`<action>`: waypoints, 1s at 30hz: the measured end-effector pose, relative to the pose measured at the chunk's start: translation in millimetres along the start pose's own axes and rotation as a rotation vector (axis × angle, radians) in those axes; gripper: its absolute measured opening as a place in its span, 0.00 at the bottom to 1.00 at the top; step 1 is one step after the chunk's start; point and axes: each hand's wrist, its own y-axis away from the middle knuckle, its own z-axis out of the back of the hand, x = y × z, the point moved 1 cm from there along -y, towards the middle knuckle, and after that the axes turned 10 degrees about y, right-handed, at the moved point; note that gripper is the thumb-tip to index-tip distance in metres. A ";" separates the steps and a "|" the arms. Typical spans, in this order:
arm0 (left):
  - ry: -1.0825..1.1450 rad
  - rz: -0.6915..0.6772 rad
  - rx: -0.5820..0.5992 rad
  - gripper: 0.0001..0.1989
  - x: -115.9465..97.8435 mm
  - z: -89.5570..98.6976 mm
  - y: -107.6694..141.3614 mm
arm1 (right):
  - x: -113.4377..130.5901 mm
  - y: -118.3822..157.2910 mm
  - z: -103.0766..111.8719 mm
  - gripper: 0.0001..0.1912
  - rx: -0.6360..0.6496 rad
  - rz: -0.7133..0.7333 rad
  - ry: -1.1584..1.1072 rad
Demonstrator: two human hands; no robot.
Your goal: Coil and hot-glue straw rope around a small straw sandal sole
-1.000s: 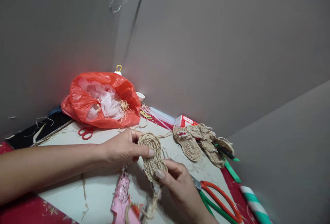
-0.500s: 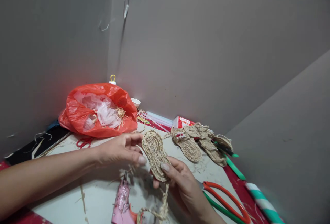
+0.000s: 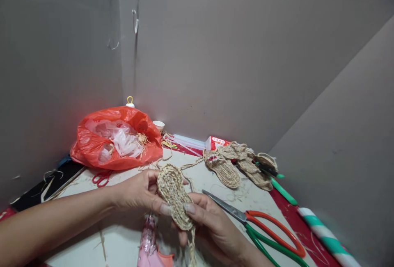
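A small shoe sole (image 3: pixel 173 191) of coiled, braided straw is held up between my two hands above the table. My left hand (image 3: pixel 144 193) grips its left edge, thumb at the front and fingers mostly hidden behind. On the lower right edge, my right hand (image 3: pixel 212 226) pinches the sole, its thumb lying on the face. A tail of straw braid (image 3: pixel 192 248) dangles from the bottom end. Below and left of the sole lies a pink glue gun (image 3: pixel 148 240), partly covered by my hands. Scissors (image 3: pixel 241 214) with orange and green handles rest right of my right hand.
An open red plastic bag (image 3: pixel 92 148) stands at the back left, with small red scissors (image 3: pixel 102 178) before it. Finished straw soles (image 3: pixel 226 172) are piled at the back right near a green stick (image 3: pixel 285 192) and a striped roll (image 3: pixel 326 236). Grey walls (image 3: pixel 215 53) enclose the table.
The sole has shifted a little left and down in view with both hands, and my left thumb now lies closer against its edge. The view has tilted up slightly, and the large scissors show more fully.
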 end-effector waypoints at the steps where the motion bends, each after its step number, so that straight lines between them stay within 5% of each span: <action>1: -0.017 0.005 0.006 0.27 -0.4 -1.3 0.1 | -0.8 0.0 -1.0 0.19 0.003 -0.002 -0.003; 5: -0.050 0.020 0.037 0.16 -3.9 -5.7 0.7 | -1.4 1.7 -2.1 0.20 0.027 -0.007 0.010; 11: 0.037 -0.045 -0.002 0.23 -12.1 -1.0 3.0 | 8.1 1.9 18.0 0.15 -0.114 0.113 0.077; 16: 0.207 0.081 0.050 0.29 -0.1 0.0 2.8 | 11.1 -0.5 20.3 0.22 -0.220 0.239 0.060; 22: 0.275 0.225 0.130 0.25 29.2 -4.9 -1.6 | 13.8 0.6 -0.3 0.33 -0.116 0.270 -0.096; 30: 0.303 0.271 0.149 0.26 46.0 -9.6 -8.4 | 19.1 1.9 -6.4 0.24 -0.082 0.291 -0.200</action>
